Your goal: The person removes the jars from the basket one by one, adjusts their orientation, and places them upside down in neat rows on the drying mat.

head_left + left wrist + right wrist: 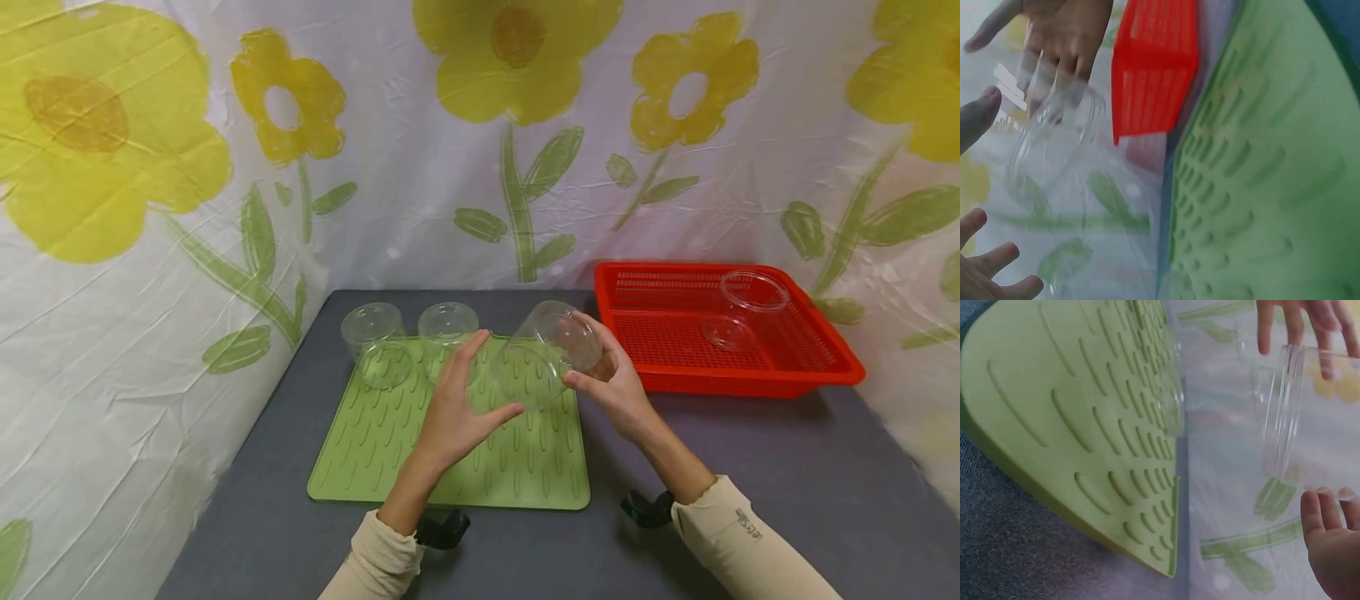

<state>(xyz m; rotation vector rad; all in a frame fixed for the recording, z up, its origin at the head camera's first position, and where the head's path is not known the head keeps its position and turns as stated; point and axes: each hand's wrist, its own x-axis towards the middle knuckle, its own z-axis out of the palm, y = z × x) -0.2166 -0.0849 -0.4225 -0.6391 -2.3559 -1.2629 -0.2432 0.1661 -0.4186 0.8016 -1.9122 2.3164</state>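
A clear plastic cup [546, 354] is held tilted above the green mat [465, 450], its rim toward the lower left. My right hand [618, 383] grips it near the base, thumb in front and fingers behind. Close to the rim, my left hand [456, 408] spreads its thumb and fingers wide. The left wrist view shows the cup [1054, 150] between the spread left fingers [1004, 259] and the right hand [1069, 37]. Two more clear cups, one at the left [378, 346] and one beside it [448, 333], stand upside down at the mat's back edge.
A red plastic basket [712, 379] stands at the back right with another clear cup [753, 304] inside. The dark grey table [540, 558] meets a white cloth [390, 192] painted with yellow flowers at the back and sides.
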